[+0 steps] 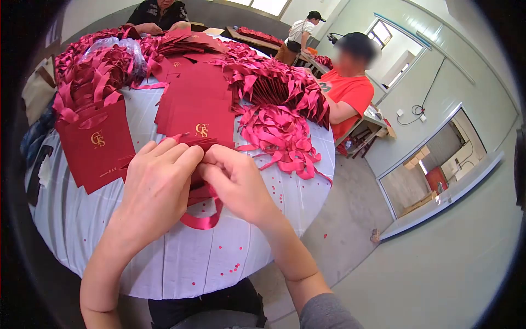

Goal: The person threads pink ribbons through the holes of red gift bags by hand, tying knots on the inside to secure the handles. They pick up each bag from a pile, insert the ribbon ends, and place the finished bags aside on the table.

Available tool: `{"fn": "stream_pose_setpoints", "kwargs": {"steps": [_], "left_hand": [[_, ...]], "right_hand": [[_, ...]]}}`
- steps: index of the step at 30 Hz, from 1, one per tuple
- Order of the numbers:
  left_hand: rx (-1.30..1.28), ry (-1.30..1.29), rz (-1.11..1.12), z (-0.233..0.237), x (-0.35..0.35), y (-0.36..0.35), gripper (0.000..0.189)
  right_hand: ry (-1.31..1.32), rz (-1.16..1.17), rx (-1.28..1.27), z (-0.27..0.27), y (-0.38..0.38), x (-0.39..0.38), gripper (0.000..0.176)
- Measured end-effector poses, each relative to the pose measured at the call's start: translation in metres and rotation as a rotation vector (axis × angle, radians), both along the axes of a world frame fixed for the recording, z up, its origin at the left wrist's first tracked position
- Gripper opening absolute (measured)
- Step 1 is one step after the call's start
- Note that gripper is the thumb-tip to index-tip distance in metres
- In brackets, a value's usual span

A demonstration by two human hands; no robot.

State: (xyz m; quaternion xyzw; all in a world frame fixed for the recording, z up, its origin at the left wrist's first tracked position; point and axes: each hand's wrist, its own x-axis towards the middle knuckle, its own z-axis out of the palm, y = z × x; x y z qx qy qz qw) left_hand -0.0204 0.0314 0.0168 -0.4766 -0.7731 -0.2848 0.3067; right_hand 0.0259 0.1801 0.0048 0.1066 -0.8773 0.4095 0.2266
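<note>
Pinching a red ribbon (203, 220) onto a red card (193, 143) at the near side of the table (164, 263), gripping it with closed fingertips of left hand (156, 186) and right hand (235, 181). Probably needing a firm, even pull.

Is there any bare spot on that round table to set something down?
Yes: the white cloth along the near rim, below the left hand, right hand and their ribbon loop, bears only red specks. A narrow strip follows the right rim. The far half is crowded with cards and loose ribbons.
</note>
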Motion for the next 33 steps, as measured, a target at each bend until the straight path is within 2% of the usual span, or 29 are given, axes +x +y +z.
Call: {"fn": "stream_pose_setpoints", "kwargs": {"steps": [2,3,5,6,10,13,15,18,21,23,25,26,28,31,33], "left_hand": [[-0.009,-0.004,-0.003,-0.001,0.0,0.0,0.018],[0.0,-0.007,0.0,-0.001,0.0,0.0,0.017],[0.012,-0.006,0.0,-0.001,0.0,0.001,0.017],[0.013,-0.012,0.007,-0.001,0.001,0.001,0.018],[-0.018,0.011,0.023,0.0,0.003,0.0,0.022],[0.02,-0.055,0.028,0.0,0.003,-0.001,0.025],[0.009,-0.062,0.026,0.001,0.004,-0.002,0.025],[0.001,-0.064,-0.002,0.003,0.002,-0.002,0.025],[0.003,-0.096,-0.031,0.003,-0.002,-0.006,0.022],[-0.027,-0.116,-0.048,0.0,-0.009,-0.01,0.022],[0.002,-0.213,-0.07,0.0,-0.008,-0.012,0.025],[-0.008,-0.224,-0.089,-0.002,-0.011,-0.013,0.027],[0.018,-0.225,-0.09,-0.002,-0.01,-0.013,0.026],[0.049,-0.215,-0.101,-0.003,-0.009,-0.013,0.025],[0.003,-0.264,-0.076,-0.003,-0.008,-0.015,0.035]], "right_hand": [[-0.195,0.111,-0.403,-0.004,0.001,-0.002,0.003],[-0.193,0.108,-0.401,-0.007,-0.001,-0.003,0.003],[0.174,-0.065,0.062,-0.012,-0.006,-0.004,0.007],[0.24,-0.108,0.244,-0.009,-0.006,-0.002,0.006],[0.164,-0.067,0.211,-0.003,-0.003,0.002,0.006],[0.179,-0.064,0.06,-0.015,-0.005,-0.005,0.007],[-0.03,0.054,-0.373,-0.023,-0.004,-0.01,0.006],[0.023,0.005,-0.371,-0.026,-0.011,-0.007,0.003],[0.106,-0.044,-0.161,-0.022,-0.004,-0.011,0.009],[0.178,-0.173,0.063,-0.002,-0.002,-0.001,0.02],[0.298,-0.148,0.137,0.012,0.007,-0.004,0.026],[0.269,-0.123,0.107,0.018,0.006,-0.003,0.02],[0.302,-0.05,0.211,0.016,0.018,-0.012,0.013],[0.203,0.044,0.235,0.026,0.021,-0.015,0.012],[0.131,0.057,0.355,0.04,0.022,-0.014,0.013]]}}
